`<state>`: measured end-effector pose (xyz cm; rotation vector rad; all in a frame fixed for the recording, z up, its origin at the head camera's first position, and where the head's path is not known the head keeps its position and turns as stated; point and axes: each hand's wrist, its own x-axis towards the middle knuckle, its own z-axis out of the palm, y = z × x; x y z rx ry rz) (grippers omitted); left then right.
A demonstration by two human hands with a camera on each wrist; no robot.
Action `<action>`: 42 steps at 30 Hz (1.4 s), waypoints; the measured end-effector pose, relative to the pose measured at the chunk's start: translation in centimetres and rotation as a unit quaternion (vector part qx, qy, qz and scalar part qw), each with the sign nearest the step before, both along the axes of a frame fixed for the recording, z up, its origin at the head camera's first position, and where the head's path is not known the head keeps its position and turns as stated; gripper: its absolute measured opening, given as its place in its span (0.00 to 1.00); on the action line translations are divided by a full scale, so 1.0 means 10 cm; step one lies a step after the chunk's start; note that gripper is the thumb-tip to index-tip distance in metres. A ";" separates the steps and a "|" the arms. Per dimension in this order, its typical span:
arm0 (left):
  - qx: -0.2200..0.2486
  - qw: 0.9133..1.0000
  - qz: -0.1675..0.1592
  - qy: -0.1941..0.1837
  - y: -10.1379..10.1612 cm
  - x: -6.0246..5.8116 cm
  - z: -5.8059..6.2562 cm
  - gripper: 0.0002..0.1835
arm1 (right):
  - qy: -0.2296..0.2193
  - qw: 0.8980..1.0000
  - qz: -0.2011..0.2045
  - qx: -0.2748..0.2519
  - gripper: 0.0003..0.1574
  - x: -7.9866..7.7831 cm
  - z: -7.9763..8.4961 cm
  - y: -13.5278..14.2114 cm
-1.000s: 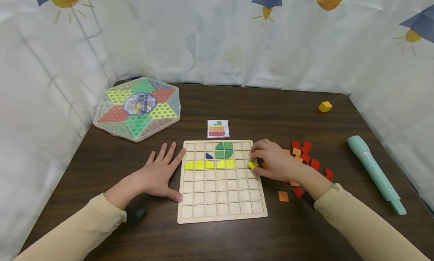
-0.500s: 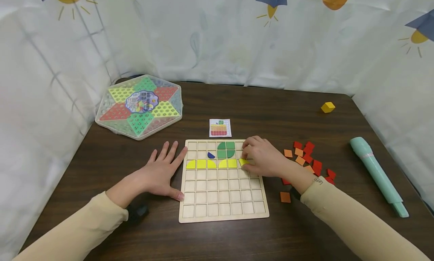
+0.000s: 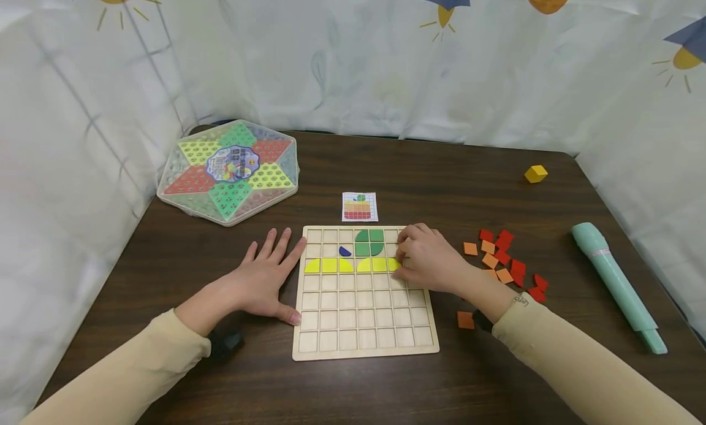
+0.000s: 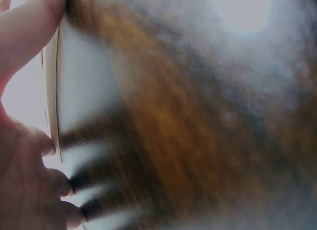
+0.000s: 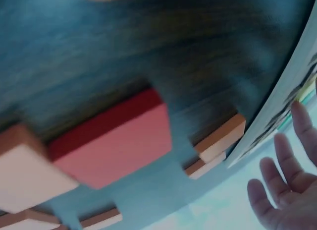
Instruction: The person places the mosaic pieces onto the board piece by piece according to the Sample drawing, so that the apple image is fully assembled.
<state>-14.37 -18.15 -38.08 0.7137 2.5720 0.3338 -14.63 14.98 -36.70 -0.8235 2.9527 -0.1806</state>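
A pale wooden grid board (image 3: 366,354) lies on the dark table. In its third row are several yellow tiles (image 3: 329,265), some square and some with a rounded corner. Above them lie green tiles (image 3: 362,249) and a small blue half-round tile (image 3: 344,251). My right hand (image 3: 427,258) is over the board's right side, curled fingers and thumb at a yellow rounded tile (image 3: 393,264) in that row, which they partly hide. My left hand (image 3: 259,284) lies flat with fingers spread, thumb and index fingertip at the board's left edge.
Loose red tiles (image 3: 517,270) and orange tiles (image 3: 489,260) are scattered right of the board. A printed pattern card (image 3: 360,206) lies behind it. A hexagonal Chinese checkers box (image 3: 231,170) is back left, a yellow cube (image 3: 535,173) back right, a mint-green wand-shaped object (image 3: 618,284) far right.
My right hand has moved left from the board's right edge with the yellow tile, bringing it to the end of the yellow row. My left hand has stayed at the left edge.
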 end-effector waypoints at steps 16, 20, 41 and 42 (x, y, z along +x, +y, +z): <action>-0.001 1.000 0.001 -0.002 0.00 0.00 0.01 0.75 | 0.036 0.996 0.077 -0.030 0.13 0.12 -0.04 0.23; 0.002 1.000 0.001 -0.003 0.00 0.01 -0.01 0.75 | 0.040 0.995 0.083 -0.029 0.14 0.13 -0.04 0.27; 0.004 1.000 0.000 0.000 0.00 0.00 -0.01 0.75 | 0.069 0.995 0.044 -0.058 0.18 0.56 0.03 1.02; 0.004 1.000 0.000 0.000 0.00 0.00 -0.01 0.75 | 0.071 0.995 0.042 -0.057 0.18 0.60 0.02 1.05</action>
